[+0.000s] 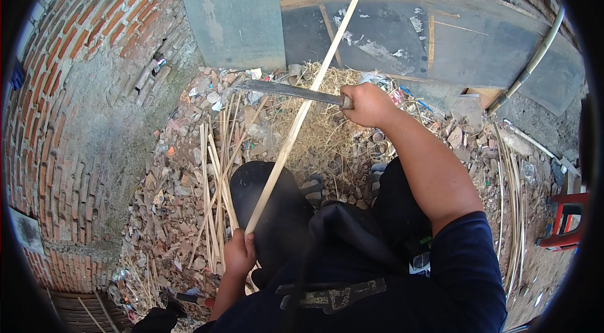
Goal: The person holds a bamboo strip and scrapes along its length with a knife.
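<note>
My left hand (238, 254) is closed round the lower end of a long pale strip, apparently split bamboo (296, 128). The strip slants up and away to the right, past my left knee, its far end in front of the dark panels. In my right hand (368, 105) is the handle of a machete (289, 91), fingers wrapped round it. Its long dark blade points left and crosses the strip above the middle. Whether the edge bites into the strip, I cannot tell.
Several pale strips (217, 188) lie in a pile left of my knee, and more long strips (514, 207) lie at the right. Shavings (321, 116) cover the rubble ahead. A brick wall (63, 113) rises at left, grey panels (233, 18) stand ahead, and a red stool (566, 223) is far right.
</note>
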A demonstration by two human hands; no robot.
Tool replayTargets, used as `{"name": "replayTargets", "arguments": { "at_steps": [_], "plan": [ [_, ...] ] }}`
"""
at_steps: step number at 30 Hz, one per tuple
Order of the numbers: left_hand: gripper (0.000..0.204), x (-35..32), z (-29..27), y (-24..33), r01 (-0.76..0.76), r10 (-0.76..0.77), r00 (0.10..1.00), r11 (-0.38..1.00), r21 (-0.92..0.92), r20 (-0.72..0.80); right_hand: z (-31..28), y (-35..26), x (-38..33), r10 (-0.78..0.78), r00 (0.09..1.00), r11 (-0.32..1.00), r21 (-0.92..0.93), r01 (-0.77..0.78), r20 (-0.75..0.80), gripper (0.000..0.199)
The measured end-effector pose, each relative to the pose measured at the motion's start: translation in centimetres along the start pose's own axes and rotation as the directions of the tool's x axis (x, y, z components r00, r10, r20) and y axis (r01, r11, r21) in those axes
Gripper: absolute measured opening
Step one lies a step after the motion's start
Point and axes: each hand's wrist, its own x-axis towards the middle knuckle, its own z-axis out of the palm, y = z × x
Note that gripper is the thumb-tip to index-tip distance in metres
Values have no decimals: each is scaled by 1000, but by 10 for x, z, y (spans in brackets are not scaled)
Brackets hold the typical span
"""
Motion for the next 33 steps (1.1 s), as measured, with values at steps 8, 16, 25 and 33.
{"name": "replayTargets", "arguments": {
  "at_steps": [8,16,25,33],
  "plan": [
    [31,-1,0,0,2,-2,1000,1000,8,0,3,3,1,-19,1000,1000,2,19,-9,24],
    [29,-1,-1,2,0,0,1000,1000,11,-4,-3,-4,1,29,998,998,-54,-25,62,22],
    [29,-1,-2,5,21,-21,1000,999,48,3,-3,-4,1,28,996,998,-64,-23,82,20],
    [30,-2,-2,4,-4,5,1000,998,55,-3,-4,-12,-1,26,996,989,-147,-12,91,21]
  ]
}}
